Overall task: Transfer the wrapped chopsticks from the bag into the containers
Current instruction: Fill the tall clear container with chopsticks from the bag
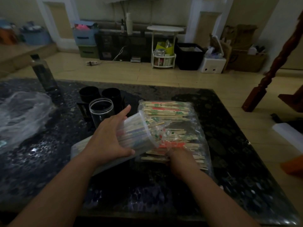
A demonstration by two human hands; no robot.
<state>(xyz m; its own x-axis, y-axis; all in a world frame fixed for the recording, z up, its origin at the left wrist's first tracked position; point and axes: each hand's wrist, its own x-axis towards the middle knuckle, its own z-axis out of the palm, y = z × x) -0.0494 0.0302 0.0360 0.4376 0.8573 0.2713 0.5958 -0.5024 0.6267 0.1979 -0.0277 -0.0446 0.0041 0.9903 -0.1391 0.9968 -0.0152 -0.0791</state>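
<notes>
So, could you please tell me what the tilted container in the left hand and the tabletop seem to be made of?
Tilted container: probably clear plastic, slightly frosted; the wrapped chopsticks show through its wall. Tabletop: dark, glossy, speckled, likely polished stone or glass; it mirrors light in bright patches.

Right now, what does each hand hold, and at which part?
The left hand grips the tilted clear container around its side wall. The right hand pinches wrapped chopsticks at their near ends, inside the bag.

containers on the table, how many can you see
4: one clear jar tipped on its side in the left hand, partly filled; one empty clear jar upright behind it; two black cups farther back. Others may be hidden.
</notes>
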